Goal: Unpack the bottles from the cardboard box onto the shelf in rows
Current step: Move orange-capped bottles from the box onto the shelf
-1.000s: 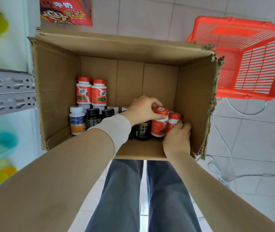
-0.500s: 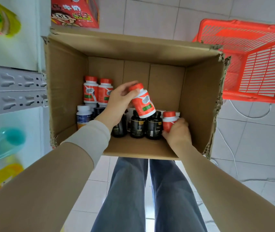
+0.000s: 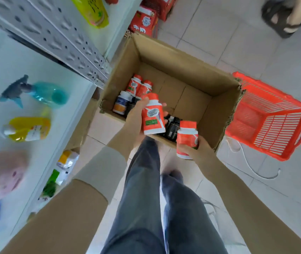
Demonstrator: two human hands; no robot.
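Over cardboard box (image 3: 166,58), bottles (image 3: 152,117) within curled fingers (image 3: 140,106)

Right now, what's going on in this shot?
A person stands over the cardboard box, unpacking. The left hand holds a red-and-white bottle above the box; the right hand grips a second red bottle at its near edge. More bottles sit inside. Neither held bottle is on the shelf yet.

- The tiled floor (image 3: 237,52) carried the open cardboard box (image 3: 182,70), a red basket (image 3: 274,125) just beside it, and a white cable (image 3: 252,169).
- The white shelf (image 3: 36,153) held a teal spray bottle (image 3: 43,93) and a yellow bottle (image 3: 28,128).
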